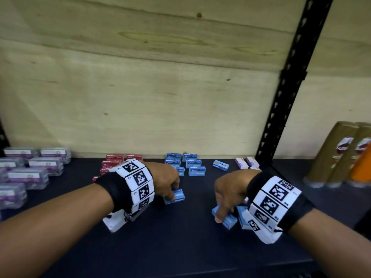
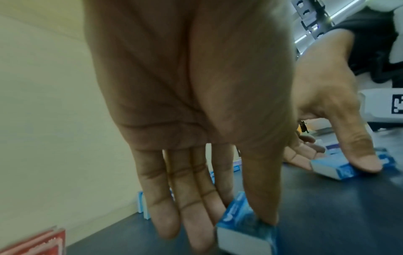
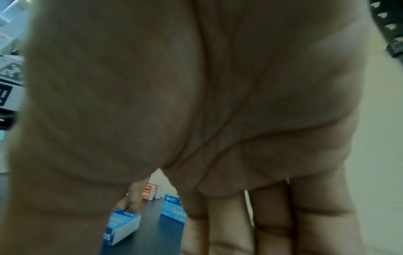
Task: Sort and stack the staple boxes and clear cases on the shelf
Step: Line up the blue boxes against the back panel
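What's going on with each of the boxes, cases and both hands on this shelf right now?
left hand: pinches a blue staple box.
left blue staple box: on the shelf, gripped.
right hand: grips another blue box.
right blue staple box: low at the shelf, gripped.
blue boxes at the back: grouped in rows.
red boxes: grouped, partly hidden.
clear cases: lying grouped at left.

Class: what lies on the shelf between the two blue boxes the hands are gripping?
Nothing: bare dark shelf separates the left hand's box from the right hand's box, in the head view.
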A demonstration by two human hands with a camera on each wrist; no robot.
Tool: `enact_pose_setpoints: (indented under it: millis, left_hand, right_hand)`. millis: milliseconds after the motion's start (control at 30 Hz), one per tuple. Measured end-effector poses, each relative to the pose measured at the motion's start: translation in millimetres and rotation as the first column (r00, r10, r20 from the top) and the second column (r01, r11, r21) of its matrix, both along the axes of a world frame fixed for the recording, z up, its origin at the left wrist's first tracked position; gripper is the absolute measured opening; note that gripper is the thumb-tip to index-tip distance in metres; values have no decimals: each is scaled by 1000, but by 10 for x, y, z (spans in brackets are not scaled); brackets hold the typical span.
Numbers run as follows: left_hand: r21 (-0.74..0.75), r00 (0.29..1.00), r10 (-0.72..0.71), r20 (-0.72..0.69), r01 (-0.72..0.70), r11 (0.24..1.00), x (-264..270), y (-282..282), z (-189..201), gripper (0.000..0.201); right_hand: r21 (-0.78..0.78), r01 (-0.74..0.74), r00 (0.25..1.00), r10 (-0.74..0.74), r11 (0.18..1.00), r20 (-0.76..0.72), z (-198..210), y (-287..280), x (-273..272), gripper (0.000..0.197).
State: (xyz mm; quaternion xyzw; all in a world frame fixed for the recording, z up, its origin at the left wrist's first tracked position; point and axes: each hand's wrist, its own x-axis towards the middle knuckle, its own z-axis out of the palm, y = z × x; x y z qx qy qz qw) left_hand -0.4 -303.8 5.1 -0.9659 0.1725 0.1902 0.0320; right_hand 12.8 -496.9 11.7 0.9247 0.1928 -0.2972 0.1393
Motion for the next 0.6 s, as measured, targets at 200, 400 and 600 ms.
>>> enact_pose_setpoints:
  millis: [200,400,600]
  left_hand:
    - [-61,999,40,-5,-40,997,52,18,-49,29]
    - [-76,995,64,72,-59,995,135,7,-14,23]
    - [-53,993,78,87,-73,996,202,8,-31,23]
  right_hand:
    - [119,-70,992,56,991,113,-40,101,84,53]
    - [222,-114,975,67,968,211,-73,121,225,40]
    - [241,-126,971,70,962,230,-95,109,292,31]
